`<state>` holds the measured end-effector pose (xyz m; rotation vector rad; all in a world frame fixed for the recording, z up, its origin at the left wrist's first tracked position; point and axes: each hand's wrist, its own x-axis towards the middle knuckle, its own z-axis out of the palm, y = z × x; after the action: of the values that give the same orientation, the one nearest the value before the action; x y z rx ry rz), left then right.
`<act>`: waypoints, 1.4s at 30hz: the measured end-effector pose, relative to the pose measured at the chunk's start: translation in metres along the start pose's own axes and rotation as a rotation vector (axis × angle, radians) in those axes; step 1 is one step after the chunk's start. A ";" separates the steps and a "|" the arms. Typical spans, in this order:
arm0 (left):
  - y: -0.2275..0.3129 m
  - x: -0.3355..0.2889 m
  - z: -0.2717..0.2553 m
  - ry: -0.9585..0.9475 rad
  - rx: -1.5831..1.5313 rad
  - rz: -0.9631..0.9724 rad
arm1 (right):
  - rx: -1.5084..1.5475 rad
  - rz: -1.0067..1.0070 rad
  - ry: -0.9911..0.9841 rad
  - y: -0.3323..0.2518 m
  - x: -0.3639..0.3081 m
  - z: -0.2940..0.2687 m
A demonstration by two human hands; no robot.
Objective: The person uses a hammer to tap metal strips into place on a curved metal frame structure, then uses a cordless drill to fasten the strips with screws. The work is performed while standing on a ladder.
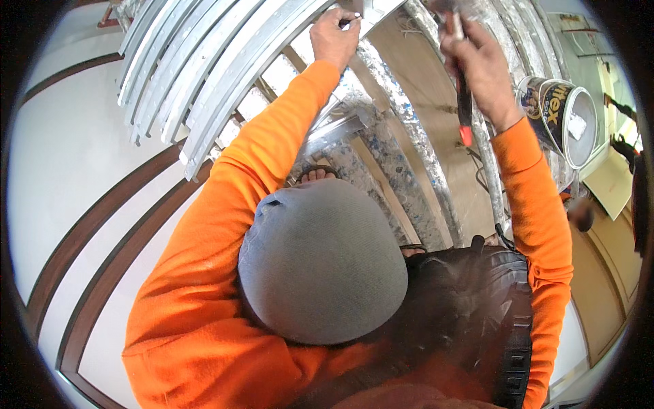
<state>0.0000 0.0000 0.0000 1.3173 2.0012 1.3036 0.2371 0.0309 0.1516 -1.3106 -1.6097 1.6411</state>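
Nearest my camera, from the centre toward 6 o'clock, I see a rounded grey cloth shape (pixel 323 262) I cannot identify, with a creased black item (pixel 470 307) at 5. Bare toes (pixel 317 175) show just beyond the grey shape, near paint-spattered planks (pixel 417 140) running toward 12. Out at 12, the left hand (pixel 334 41) is curled, its thumb and finger pinching a small pale-tipped piece (pixel 357 15) just beside the nearest of the metal strips (pixel 204 65), which lie fanned from 10 to 12. Between 1 and 2, the right hand (pixel 482 68) is clenched around a tool with a black-and-red handle (pixel 464 105); its head is blurred at the upper edge. Farther out at 2 stands a bucket (pixel 543 112) with a dark label, and at 9 a white wall with brown bands (pixel 58 170).
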 end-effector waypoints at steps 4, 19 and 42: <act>-0.002 0.009 0.005 0.015 -0.036 0.093 | -0.171 0.011 -0.054 0.032 -0.009 0.020; -0.008 -0.001 0.002 0.022 0.006 0.142 | -0.515 -0.374 0.351 -0.073 0.064 0.029; -0.019 0.003 0.010 0.022 -0.036 0.239 | -0.441 -0.470 0.320 -0.064 0.076 0.053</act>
<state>-0.0034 0.0053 -0.0208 1.5694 1.8697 1.4568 0.1424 0.0830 0.1817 -1.1898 -1.9460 0.7852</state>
